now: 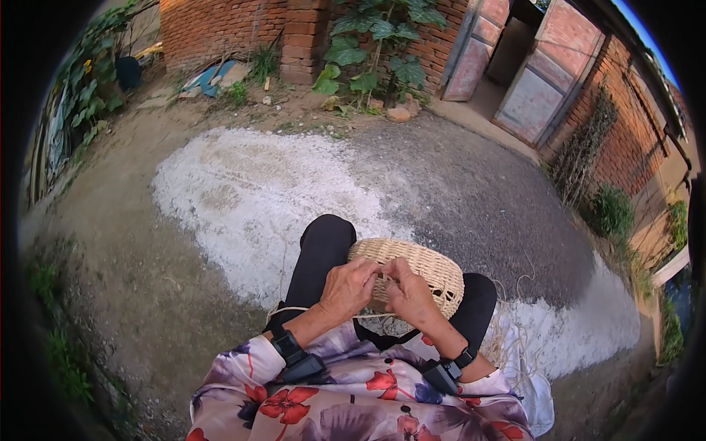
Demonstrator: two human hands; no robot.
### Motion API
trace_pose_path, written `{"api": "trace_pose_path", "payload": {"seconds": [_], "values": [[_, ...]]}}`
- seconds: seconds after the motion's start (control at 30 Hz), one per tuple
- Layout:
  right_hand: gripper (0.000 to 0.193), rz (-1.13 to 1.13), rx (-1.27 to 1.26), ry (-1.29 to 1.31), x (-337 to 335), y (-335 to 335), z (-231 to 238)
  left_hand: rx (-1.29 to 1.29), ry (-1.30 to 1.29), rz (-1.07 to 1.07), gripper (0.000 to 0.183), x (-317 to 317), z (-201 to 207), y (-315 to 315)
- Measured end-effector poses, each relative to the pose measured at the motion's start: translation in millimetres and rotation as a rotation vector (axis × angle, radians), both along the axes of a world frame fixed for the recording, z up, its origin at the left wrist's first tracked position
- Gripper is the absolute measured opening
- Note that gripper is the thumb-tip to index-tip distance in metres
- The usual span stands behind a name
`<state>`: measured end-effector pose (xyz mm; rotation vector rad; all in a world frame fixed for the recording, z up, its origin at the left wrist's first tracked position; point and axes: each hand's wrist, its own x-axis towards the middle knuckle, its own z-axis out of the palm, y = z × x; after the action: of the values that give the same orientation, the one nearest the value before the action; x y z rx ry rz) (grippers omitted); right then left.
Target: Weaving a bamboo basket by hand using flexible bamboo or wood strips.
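Near: floral sleeves, black wrist bands w/ small devices on both arms. Left hand curled, fingertips pinching a straw strand at the woven basket rim. Right hand also curled at the rim, pinching same spot; exact grip can't tell. Basket sits on lap, btwn black-clad knees. Body looks mostly woven, rim appears unfinished; loose straw by right knee. Far: white gravel patch, brick wall.
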<state>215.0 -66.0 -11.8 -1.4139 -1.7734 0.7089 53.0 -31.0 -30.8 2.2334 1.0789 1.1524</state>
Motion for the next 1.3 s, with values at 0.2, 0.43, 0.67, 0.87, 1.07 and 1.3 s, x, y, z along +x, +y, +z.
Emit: {"api": "trace_pose_path", "payload": {"seconds": [0.2, 0.43, 0.67, 0.87, 1.07, 1.3], "values": [[0.014, -0.218, -0.403, 0.66, -2.3, -5.9, 28.3, 0.024, -0.022, -0.057, 0.01, 1.9, 5.4, 5.9], [0.018, -0.154, -0.366, 0.617, 13.5, -13.6, 39.9, 0.129, 0.332, -0.213, 0.01, 12.4, 46.5, 23.7], [0.029, -0.417, 0.544, -0.134, 48.4, -43.4, 64.8, 0.24, 0.187, 0.18, 0.008, -15.4, 50.9, 35.9], [0.019, -0.64, 0.263, 0.08, 119.2, -47.6, -9.5, -0.608, -0.577, -0.221, 0.009, -0.4, 38.8, 30.5], [0.004, -0.675, 0.205, 0.245, 129.4, -48.8, -49.6, -0.904, -1.182, -0.445, 0.008, 12.6, 29.2, 30.1], [0.006, -0.634, 0.201, 0.289, 133.9, -46.2, -54.3, -1.104, -1.138, -0.714, 0.006, -22.3, 16.2, 46.4]]}}
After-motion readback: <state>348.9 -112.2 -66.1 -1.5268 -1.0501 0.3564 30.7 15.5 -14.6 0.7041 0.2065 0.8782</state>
